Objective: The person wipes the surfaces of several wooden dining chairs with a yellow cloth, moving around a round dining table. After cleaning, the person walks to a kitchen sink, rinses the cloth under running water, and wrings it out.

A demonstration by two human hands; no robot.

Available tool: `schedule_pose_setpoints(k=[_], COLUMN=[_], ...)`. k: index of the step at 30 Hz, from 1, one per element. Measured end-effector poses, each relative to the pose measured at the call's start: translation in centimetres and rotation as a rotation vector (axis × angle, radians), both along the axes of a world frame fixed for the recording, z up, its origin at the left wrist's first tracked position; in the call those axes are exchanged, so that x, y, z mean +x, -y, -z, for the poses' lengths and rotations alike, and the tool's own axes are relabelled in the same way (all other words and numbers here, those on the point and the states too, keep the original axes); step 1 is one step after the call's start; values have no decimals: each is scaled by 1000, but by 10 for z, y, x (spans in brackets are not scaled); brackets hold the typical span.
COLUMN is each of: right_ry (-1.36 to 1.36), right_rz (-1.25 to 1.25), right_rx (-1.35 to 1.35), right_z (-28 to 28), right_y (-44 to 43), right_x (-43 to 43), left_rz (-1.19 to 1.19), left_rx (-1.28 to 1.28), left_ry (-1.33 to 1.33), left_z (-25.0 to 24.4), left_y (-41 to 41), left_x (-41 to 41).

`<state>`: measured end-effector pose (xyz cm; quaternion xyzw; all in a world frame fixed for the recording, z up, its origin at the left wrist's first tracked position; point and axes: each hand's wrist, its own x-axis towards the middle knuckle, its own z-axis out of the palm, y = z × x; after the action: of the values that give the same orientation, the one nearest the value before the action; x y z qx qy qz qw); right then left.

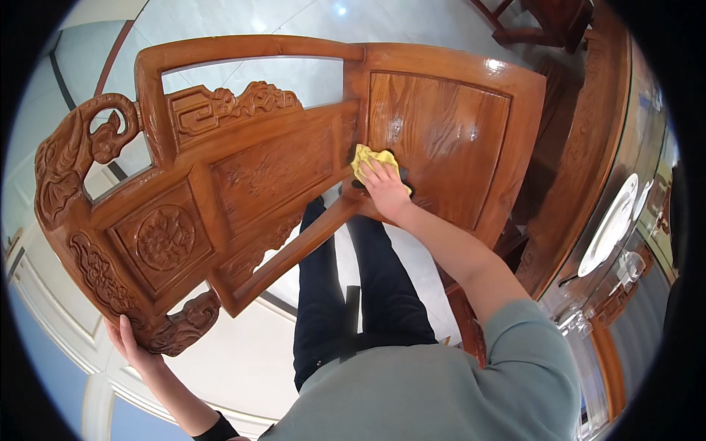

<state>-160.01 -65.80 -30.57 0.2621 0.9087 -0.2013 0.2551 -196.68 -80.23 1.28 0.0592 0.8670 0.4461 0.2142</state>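
A carved wooden chair with a glossy reddish-brown finish stands before me, its tall backrest on the left and its panelled seat on the right. My right hand presses a crumpled yellow cloth against the rear part of the seat, close to the foot of the backrest. Dark patches show around the cloth; what they are I cannot tell. At the lower left, my left hand grips the carved top rail of the backrest, with the thumb on the near face and the fingers mostly hidden behind the wood.
Along the right runs a carved wooden table with a glass top, bearing a white plate and clear glassware. Another dark red wooden chair stands at the top right. White panelling with blue sections is at the lower left.
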Motion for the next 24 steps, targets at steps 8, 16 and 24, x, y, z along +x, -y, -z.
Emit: schedule_pose_setpoints(k=[8,16,24], right_ry=[-124,-231,-108], right_rz=[47,-17,579], right_rx=[-64,51,780], right_z=[9,-8,-85], right_y=[55,-22,-177], right_x=[5,43,133], left_rz=[-31,34,140], left_rx=[30,1,13], left_ry=[11,-21,15], left_z=[-3,-2,-1], left_y=[-15,-15,-17], left_x=[10,8,3])
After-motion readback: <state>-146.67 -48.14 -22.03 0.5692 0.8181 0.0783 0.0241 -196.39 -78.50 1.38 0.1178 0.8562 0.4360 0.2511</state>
